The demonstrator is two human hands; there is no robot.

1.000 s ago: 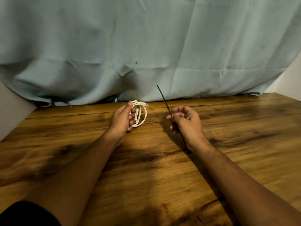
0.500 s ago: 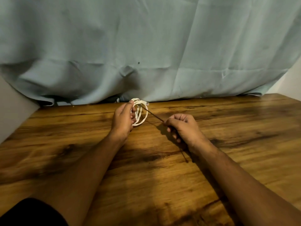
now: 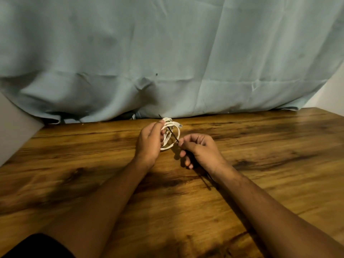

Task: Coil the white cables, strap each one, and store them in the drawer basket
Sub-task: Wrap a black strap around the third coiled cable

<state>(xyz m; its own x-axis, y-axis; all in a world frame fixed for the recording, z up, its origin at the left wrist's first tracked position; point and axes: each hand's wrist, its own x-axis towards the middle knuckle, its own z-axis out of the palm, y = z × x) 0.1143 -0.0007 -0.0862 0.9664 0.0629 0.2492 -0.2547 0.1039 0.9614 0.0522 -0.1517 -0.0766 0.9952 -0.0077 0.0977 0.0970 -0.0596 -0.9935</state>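
Note:
A white cable [image 3: 174,134], wound into a small coil, is held upright above the wooden table [image 3: 260,146] by my left hand [image 3: 149,144], whose fingers curl round its left side. A thin black strap [image 3: 172,134] runs through the middle of the coil, its tip sticking out past the top edge. My right hand [image 3: 200,150] pinches the strap's near part just right of the coil, and the rest of the strap trails back under that wrist. No drawer or basket is in view.
A pale blue-grey cloth [image 3: 167,53] hangs behind the table and reaches down to its far edge. A light wall panel [image 3: 13,131] stands at the left, and a pale wall [image 3: 333,90] shows at the far right.
My right hand moved left toward the coil, tilting the black strap from upright and pushing it through the loop. My left hand kept holding the coil in place.

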